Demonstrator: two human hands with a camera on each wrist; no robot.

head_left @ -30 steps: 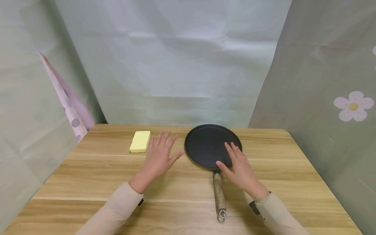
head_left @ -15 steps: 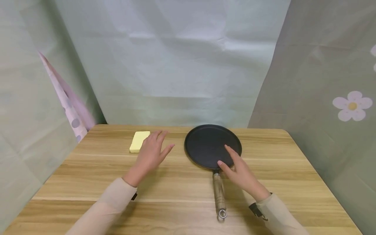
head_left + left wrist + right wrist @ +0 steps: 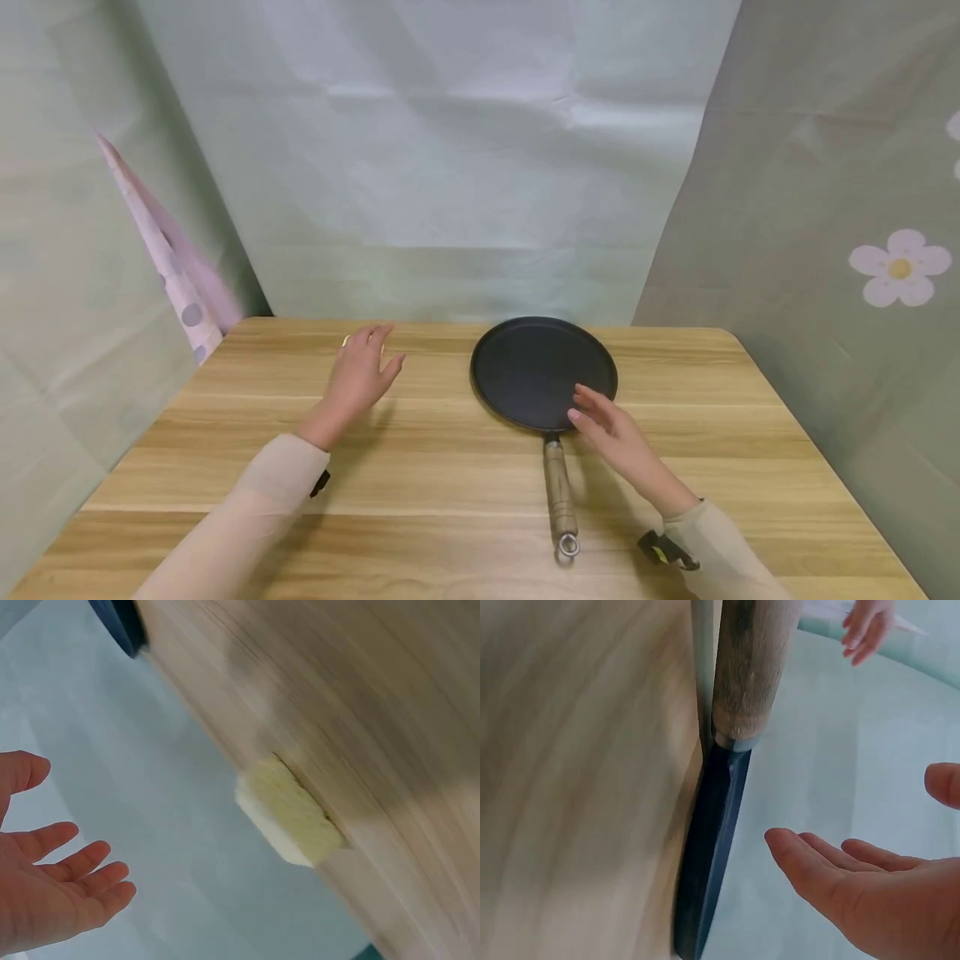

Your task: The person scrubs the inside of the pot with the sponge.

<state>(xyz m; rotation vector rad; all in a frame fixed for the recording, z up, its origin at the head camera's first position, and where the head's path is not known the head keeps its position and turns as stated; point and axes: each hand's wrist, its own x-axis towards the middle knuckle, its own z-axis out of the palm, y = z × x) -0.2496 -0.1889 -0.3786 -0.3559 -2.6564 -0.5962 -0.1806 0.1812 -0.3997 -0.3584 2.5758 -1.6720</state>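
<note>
My left hand (image 3: 356, 375) hovers over the yellow sponge, its fingers relaxed and thumb held apart. It hides nearly all of the sponge in the head view. In the left wrist view the rectangular sponge (image 3: 291, 814) lies on the table, apart from the fingers (image 3: 90, 862). A flat round black pan (image 3: 536, 375) rests right of centre, its wooden handle (image 3: 559, 492) pointing toward me. My right hand (image 3: 618, 437) holds nothing and hovers beside the place where handle and pan meet, fingertips overlapping the pan's lower right rim.
Both hands are over a wood-grain table (image 3: 450, 517). A pale hanging sheet (image 3: 450, 167) stands right behind its back edge, with more sheets on both sides. The handle ends in a metal ring (image 3: 567, 546).
My left hand has moved left from between the sponge and pan until it covers the sponge. My right hand has drawn back slightly toward me, its fingers bending a little. The pan has stayed put.
</note>
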